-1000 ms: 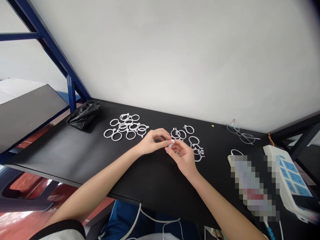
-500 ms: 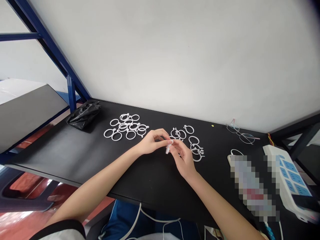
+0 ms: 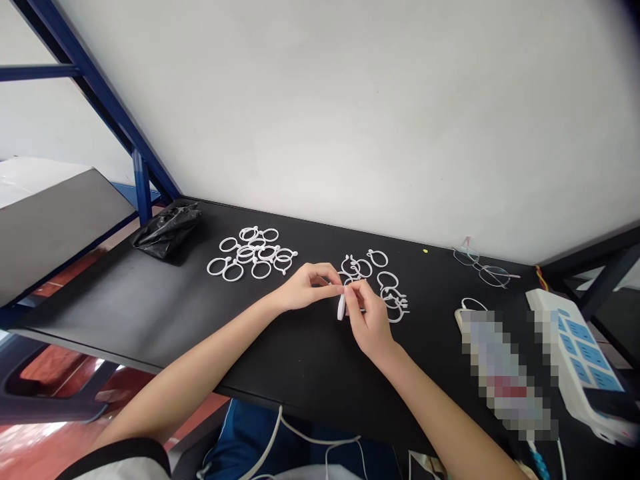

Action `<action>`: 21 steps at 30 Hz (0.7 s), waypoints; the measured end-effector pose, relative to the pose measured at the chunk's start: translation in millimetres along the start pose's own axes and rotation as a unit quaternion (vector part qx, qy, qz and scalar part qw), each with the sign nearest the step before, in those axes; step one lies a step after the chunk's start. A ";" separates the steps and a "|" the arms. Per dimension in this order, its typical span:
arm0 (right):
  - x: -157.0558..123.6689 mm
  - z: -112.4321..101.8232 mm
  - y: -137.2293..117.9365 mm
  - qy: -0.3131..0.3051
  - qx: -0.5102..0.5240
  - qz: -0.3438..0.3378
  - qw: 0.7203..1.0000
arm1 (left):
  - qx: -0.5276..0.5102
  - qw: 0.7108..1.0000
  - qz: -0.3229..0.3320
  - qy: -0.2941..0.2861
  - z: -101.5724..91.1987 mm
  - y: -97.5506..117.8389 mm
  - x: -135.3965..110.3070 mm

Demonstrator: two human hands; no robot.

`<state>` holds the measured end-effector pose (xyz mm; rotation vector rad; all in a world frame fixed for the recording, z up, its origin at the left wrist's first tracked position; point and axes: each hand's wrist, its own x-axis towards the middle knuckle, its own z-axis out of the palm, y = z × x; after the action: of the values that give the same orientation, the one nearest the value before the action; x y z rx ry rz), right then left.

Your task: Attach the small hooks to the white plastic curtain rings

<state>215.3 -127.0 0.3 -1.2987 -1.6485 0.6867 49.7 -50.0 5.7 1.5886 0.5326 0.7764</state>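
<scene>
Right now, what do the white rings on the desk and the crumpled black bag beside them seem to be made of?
The white rings look like moulded plastic: matte, smooth, seamless curves. The black bag looks like thin plastic film, slightly glossy, with sharp creases; the exact plastics can't be told.

My rings (image 3: 246,253): white plastic, smooth, slight gloss. Tabletop (image 3: 150,300) under them: black, matt, fine-grained. Bag (image 3: 167,232) at my far left: thin black plastic, crinkled, shiny. Frame (image 3: 100,100): blue painted metal. Power strip (image 3: 545,303): white plastic, smooth. Glasses (image 3: 481,270): thin metal wire.
</scene>
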 end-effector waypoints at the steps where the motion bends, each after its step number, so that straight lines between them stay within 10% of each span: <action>1: -0.5 0.0 0.7 -0.011 0.005 0.011 1.000 | 0.000 1.000 -0.001 -0.002 0.4 -0.2 0.0; 21: -1.3 2.4 5.3 -0.004 0.027 0.039 0.999 | 0.001 0.995 -0.088 -0.050 9.3 1.4 -1.5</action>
<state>215.6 -126.4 -5.6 -1.3279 -1.5816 0.7788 55.5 -57.6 6.4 1.5495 0.5908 0.5619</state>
